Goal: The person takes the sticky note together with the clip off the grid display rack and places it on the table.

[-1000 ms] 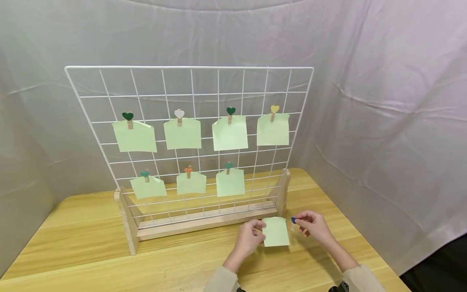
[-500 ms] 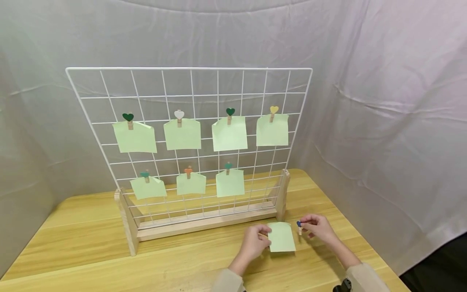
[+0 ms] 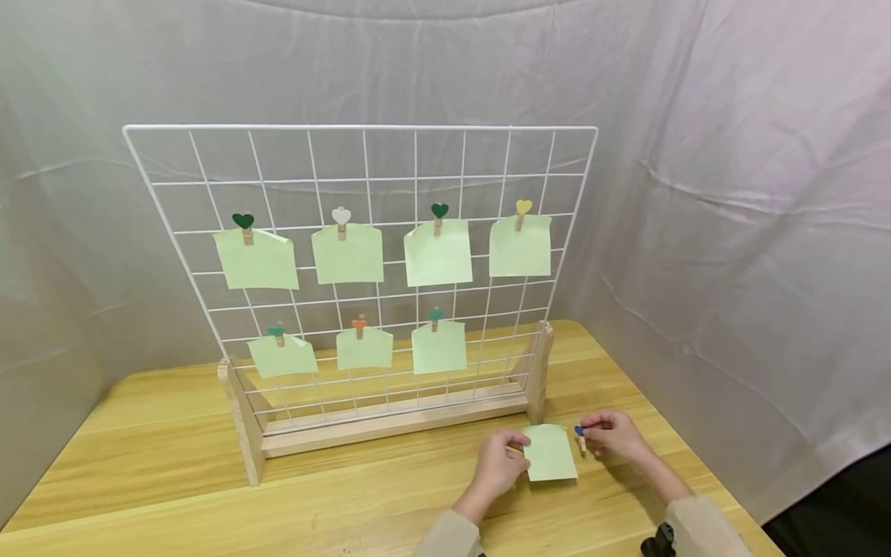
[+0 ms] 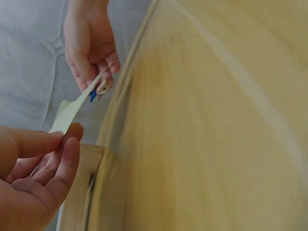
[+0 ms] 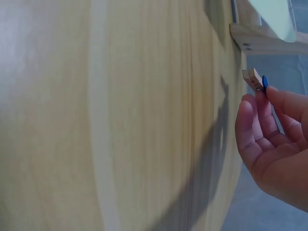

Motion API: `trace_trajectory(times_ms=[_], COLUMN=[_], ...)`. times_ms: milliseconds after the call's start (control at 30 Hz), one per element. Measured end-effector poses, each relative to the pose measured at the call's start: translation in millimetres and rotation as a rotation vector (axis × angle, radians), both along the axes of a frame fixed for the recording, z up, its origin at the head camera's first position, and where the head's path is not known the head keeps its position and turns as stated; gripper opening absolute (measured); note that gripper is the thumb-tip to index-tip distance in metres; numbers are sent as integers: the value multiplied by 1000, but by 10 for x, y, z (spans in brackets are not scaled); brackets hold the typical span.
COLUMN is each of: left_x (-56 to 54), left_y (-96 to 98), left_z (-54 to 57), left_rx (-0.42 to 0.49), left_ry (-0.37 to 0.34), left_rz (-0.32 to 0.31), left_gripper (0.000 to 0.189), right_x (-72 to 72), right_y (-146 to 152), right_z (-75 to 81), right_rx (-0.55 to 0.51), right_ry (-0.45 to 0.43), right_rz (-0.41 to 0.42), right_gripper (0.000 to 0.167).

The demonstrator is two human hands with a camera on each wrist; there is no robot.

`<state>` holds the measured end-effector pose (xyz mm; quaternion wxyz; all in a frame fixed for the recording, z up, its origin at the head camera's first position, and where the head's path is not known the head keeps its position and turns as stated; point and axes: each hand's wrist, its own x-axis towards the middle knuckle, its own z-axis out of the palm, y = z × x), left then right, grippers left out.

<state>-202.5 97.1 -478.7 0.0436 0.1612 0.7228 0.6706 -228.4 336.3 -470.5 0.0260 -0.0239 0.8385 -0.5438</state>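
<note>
Grey cloth hangs around the wooden table. Above it, near the rack, my left hand pinches a pale green note; just beside, my right hand pinches a blue-topped wooden clip.

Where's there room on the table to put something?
The table is bare left of the wooden stand, and in front of it, left of the left hand. It's crowded by the stand's right end, where the left hand holds a green note, the right hand a blue clip.
</note>
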Motion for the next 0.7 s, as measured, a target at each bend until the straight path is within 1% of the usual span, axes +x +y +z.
trace_trajectory(times_ms=[100,200,400,500,600,700], left_x=[-7,-19,-39,-55,-73,-86], left_y=[54,104,181,203,219,234], left_z=[-20,-37,-56,-70,-77,-71], left_rx=[8,3,-32,-44,-75,-131], left_ry=[-7,-27,-48,-51,-40,-8], left_rz=[16,16,12,12,22,38], left_gripper=[24,23,22,22,22,21], right_x=[-9,-22,-41,-45,-48,-45], right_y=[31,57,85,83,79,74], right_z=[-20,-43,-79,-85,-86,-87], right_rx=[7,12,35,52,73,87], right_ry=[-19,-30,-44,-49,-49,-51], right_rz=[-8,-4,22,18,27,32], right_gripper=[18,16,13,12,12,11])
